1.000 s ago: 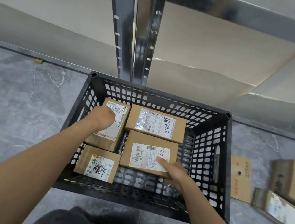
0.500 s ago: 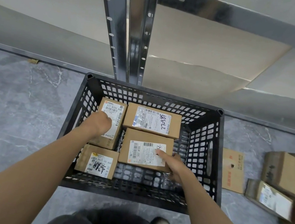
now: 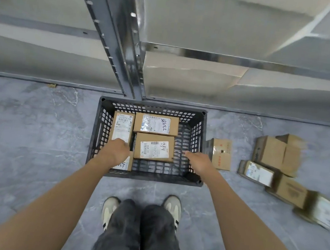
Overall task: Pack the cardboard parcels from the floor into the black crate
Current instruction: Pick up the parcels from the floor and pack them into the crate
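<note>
At centre frame, four cardboard parcels [image 3: 154, 146] lie packed in the black crate [image 3: 197, 133]. My left hand [image 3: 116, 150] hangs curled over the lower-left parcel [image 3: 125, 164], and I cannot tell if it grips. My right hand [image 3: 199, 162] reaches, fingers loose and empty, over the bare right side. Next, I judge, comes the flat parcel [image 3: 221, 154] on the floor just right of the crate.

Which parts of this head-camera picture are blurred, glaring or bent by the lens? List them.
Head view: the loose parcels on the floor at right are smeared by blur; head view: the metal shelf upright leans and carries bright glare; head view: labels inside the black crate are fairly sharp.
</note>
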